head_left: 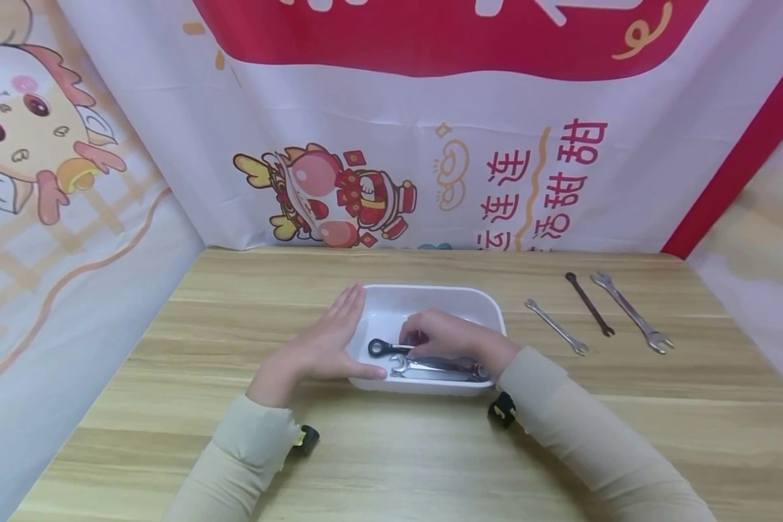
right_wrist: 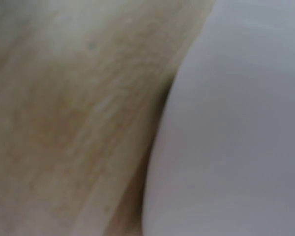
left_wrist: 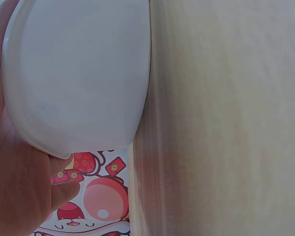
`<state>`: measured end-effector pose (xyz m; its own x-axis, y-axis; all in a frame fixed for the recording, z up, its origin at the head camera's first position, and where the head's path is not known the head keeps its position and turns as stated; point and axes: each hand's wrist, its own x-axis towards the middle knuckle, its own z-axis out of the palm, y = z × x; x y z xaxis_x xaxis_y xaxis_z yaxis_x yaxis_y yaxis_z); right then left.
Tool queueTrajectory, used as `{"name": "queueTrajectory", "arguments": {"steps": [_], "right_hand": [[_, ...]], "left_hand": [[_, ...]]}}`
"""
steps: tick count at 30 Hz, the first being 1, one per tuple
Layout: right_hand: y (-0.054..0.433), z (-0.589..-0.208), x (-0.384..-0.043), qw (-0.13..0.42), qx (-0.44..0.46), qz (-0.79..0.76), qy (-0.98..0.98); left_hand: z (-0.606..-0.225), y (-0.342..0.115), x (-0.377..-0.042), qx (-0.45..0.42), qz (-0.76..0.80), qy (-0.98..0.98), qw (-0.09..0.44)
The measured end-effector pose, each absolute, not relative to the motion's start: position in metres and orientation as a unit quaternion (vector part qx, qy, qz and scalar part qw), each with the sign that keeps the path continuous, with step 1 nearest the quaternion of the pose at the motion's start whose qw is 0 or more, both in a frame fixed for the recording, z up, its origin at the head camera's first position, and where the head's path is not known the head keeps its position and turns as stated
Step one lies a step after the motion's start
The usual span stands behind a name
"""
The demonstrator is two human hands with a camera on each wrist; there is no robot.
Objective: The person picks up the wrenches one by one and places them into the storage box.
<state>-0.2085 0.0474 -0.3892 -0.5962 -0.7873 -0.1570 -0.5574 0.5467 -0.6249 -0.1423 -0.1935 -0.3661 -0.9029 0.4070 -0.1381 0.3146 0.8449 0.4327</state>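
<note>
Black-ended wrench [head_left: 383, 348] lies inside the white tray [head_left: 431, 288], right at the fingers of your right hand [head_left: 442, 335]. Those fingers curl down over its handle, but their tips are hidden and the right wrist view is a blur of tray wall and wood, so whether they have a grasp on it cannot be told. Handle it by the shank, pinched between thumb and fingertips near the middle; a slim steel bar like that would probably swing if taken off-centre. Mind the shiny fork-ended wrench [head_left: 431, 365] just beside it along the near wall: come straight down or up, so that the two do not scrape or ride over each other. Toward your wrist the metal crowds together, and how many pieces lie there is unclear.

Your left hand [head_left: 326, 348] is extended along the tray's left end, fingers straight against the rim and thumb across the near corner. That is a sound brace; press lightly, enough to stop a slide without tipping the tray.

Farther out, on the counter [head_left: 404, 464] to the right, a small silver wrench [head_left: 557, 327], a dark wrench [head_left: 590, 304] and a large silver wrench [head_left: 633, 313] lie apart, each easy to reach singly.
</note>
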Motion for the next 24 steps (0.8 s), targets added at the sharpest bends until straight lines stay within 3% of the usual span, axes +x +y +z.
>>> {"name": "queueTrajectory", "arguments": {"steps": [24], "right_hand": [[0.066, -0.378, -0.207, 0.213, -0.380, -0.240, 0.867]], "left_hand": [[-0.368, -0.193, -0.142, 0.187, 0.202, 0.955, 0.111]]}}
